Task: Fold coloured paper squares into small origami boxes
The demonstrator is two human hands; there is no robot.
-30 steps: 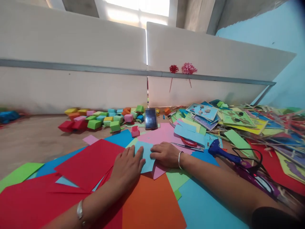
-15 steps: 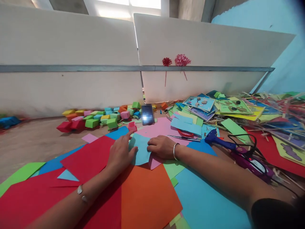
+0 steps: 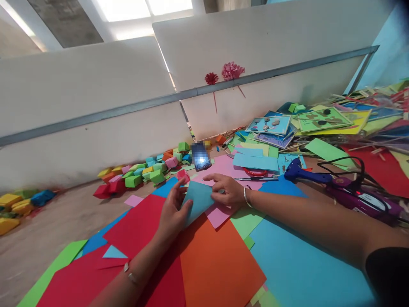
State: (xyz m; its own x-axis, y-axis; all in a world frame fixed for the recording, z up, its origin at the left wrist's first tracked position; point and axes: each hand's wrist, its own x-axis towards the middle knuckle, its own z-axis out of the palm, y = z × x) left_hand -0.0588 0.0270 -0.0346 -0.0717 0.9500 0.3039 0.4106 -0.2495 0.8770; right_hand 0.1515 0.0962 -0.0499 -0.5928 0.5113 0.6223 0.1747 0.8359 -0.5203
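Observation:
A small light-blue paper square (image 3: 198,200) is lifted off the spread of coloured sheets, tilted up on its edge. My left hand (image 3: 172,213) pinches its left side, thumb in front and fingers behind. My right hand (image 3: 225,189) holds its right corner, fingers curled on the paper. Under both hands lie a pink sheet (image 3: 219,215), an orange sheet (image 3: 217,264) and a red sheet (image 3: 140,221).
Folded paper boxes (image 3: 150,170) lie in a row by the white partition. A phone (image 3: 200,157) lies beyond the hands. Red scissors (image 3: 255,174), a blue glue gun (image 3: 303,172) with cord, and piles of paper crafts (image 3: 319,123) crowd the right.
The light-blue paper lay flat under both hands; now both hands have raised and tilted it. The head camera has rolled, so the scene leans.

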